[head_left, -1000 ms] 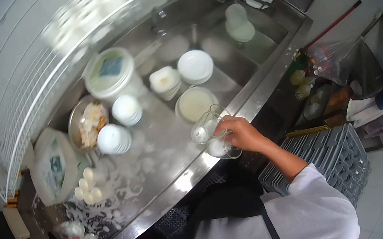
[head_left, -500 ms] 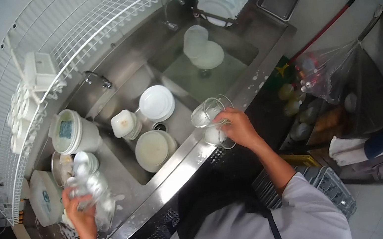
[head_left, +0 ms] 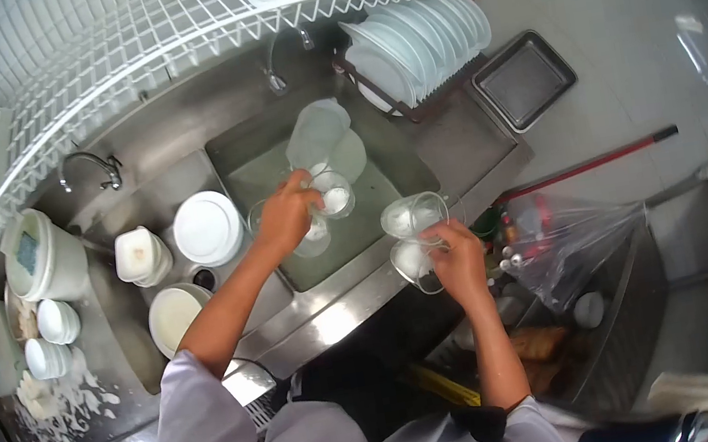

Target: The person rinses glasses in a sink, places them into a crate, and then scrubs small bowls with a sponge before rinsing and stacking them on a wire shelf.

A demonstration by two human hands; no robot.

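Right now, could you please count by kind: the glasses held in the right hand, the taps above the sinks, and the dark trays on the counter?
glasses in the right hand: 2
taps: 2
dark tray: 1
Total: 5

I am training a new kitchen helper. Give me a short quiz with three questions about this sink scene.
1. True or false: the right hand holds clear glasses.
2. What does the left hand hold over the sink basin? A) a plate B) small glasses C) a sponge
3. Fill in: the dish rack is full of white ____.
Key: 1 true; 2 B; 3 plates.
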